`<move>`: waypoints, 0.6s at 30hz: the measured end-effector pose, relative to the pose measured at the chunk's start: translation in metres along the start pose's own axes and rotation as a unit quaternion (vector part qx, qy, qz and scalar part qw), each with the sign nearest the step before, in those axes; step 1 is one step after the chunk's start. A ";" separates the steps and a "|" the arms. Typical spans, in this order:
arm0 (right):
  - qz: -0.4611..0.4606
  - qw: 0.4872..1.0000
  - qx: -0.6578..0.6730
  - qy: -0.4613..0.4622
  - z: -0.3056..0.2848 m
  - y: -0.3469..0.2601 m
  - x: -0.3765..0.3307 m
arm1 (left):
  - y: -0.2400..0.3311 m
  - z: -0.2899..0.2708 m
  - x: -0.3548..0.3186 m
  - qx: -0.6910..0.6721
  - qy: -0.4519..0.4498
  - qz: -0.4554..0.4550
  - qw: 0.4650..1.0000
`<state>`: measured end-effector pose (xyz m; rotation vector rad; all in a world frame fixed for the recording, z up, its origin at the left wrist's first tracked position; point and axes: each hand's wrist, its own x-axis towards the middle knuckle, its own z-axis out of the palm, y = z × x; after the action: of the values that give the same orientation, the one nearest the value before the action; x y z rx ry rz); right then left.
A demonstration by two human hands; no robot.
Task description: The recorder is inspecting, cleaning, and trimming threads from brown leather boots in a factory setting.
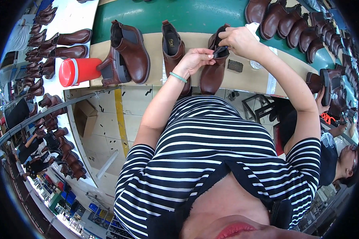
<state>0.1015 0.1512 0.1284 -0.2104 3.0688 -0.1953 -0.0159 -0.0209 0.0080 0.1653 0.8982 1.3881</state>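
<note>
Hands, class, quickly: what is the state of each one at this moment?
Left hand: closed, fingers pinching the elastic side of the brown boot.
Right hand: closed on the top edge of the same boot.

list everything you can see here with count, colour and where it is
boot in hand: 1, brown, on the tan bench strip, both hands at its collar
other bench boots: 2, brown, left of the held one, the nearer at
cup: 1, red, lying on its side at the left end of the bench
dark pad: 1, dark grey, on the bench right of the held boot
conveyor: 1, green, behind the bench
boots on conveyor: a row, brown, upper right
boots on rack: many, brown, far left
co-worker: 1, dark top, lower right
left hand: pinching the boot's collar; green band on wrist
right hand: gripping the collar top
</note>
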 end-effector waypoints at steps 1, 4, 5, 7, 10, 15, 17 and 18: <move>-0.002 1.000 -0.009 -0.007 0.000 0.000 0.000 | 0.000 0.000 0.000 -0.001 -0.003 -0.001 1.000; -0.004 1.000 -0.008 -0.006 0.001 0.002 0.001 | 0.000 0.000 -0.001 0.003 -0.001 -0.001 1.000; -0.005 1.000 -0.008 -0.006 0.001 0.001 0.001 | 0.001 0.000 -0.001 0.002 -0.001 0.000 1.000; -0.009 1.000 -0.015 -0.015 0.000 0.001 0.001 | 0.000 0.000 -0.001 0.000 -0.004 -0.003 1.000; -0.014 1.000 -0.018 -0.014 0.000 0.001 0.001 | -0.001 -0.001 0.000 -0.010 -0.007 -0.006 1.000; -0.001 0.999 0.017 -0.028 -0.001 0.005 0.001 | -0.001 -0.001 0.001 -0.009 -0.002 -0.009 1.000; 0.006 0.999 0.022 -0.038 -0.001 0.005 0.001 | -0.001 -0.002 0.001 -0.011 -0.002 -0.006 1.000; 0.004 0.999 0.018 -0.036 0.000 0.005 0.001 | -0.001 -0.002 0.001 -0.012 -0.007 -0.006 1.000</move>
<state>0.1000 0.1564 0.1280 -0.1985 2.9908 -0.2363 -0.0165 -0.0214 0.0056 0.1505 0.8696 1.3844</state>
